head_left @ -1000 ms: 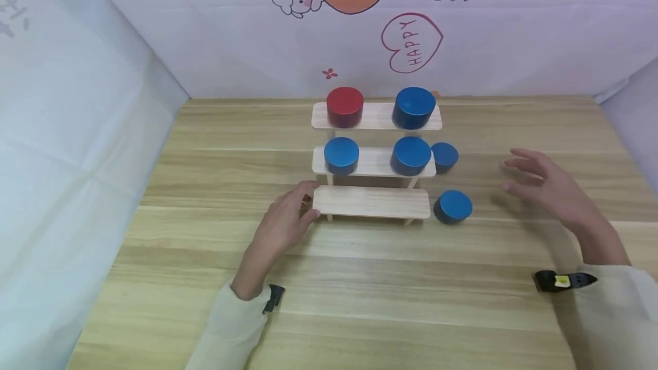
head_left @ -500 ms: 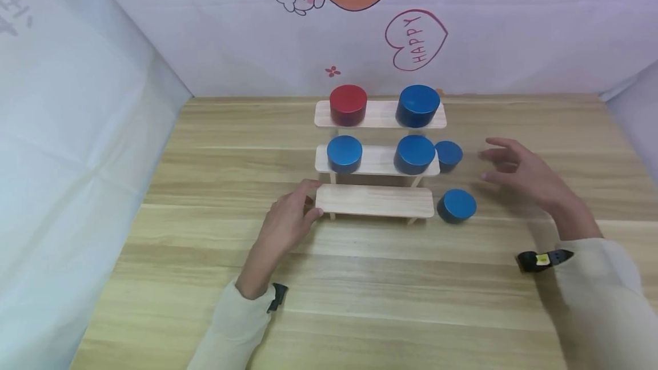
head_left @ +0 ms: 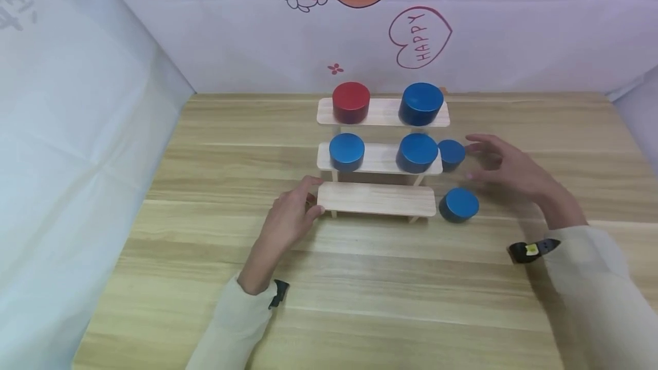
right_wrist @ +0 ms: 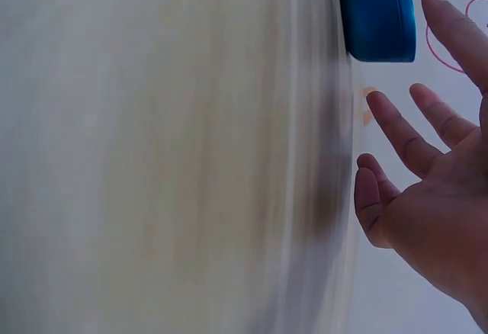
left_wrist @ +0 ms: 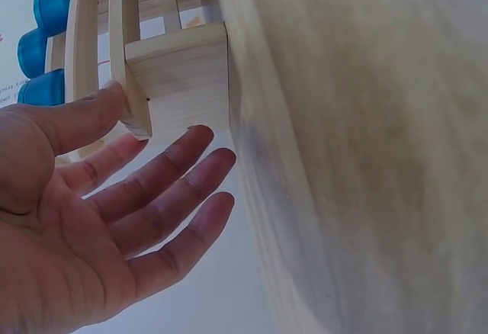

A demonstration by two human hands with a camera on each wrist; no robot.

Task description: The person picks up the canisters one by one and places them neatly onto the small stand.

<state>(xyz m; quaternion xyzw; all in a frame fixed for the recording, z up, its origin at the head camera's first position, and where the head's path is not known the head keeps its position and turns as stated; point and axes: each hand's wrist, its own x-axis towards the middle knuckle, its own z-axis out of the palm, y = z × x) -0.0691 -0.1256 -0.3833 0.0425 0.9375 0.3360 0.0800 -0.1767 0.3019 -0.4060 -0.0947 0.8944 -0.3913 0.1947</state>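
A stepped wooden display rack [head_left: 377,197] stands on the table with three tiers. My left hand [head_left: 290,213] pinches the left end of its lowest board between thumb and index finger; the other fingers reach out loosely in the left wrist view. On the top tier sit a red cylinder [head_left: 351,103] and a blue cylinder [head_left: 421,104]. The middle tier bears two blue cylinders, one left [head_left: 346,152] and one right [head_left: 417,152]. My right hand [head_left: 514,167], fingers spread and holding nothing, hovers just right of a small blue cylinder [head_left: 451,155] on the table.
Another blue cylinder [head_left: 459,205] stands on the table right of the lowest board. A white printed cloth [head_left: 247,44] hangs behind the table, and a pale cloth [head_left: 92,147] hangs along the left. Bare wooden tabletop [head_left: 360,290] lies in front of the rack.
My right hand has moved left, towards the small blue cylinder by the rack. My left hand keeps its hold on the board. The head view has shifted slightly.
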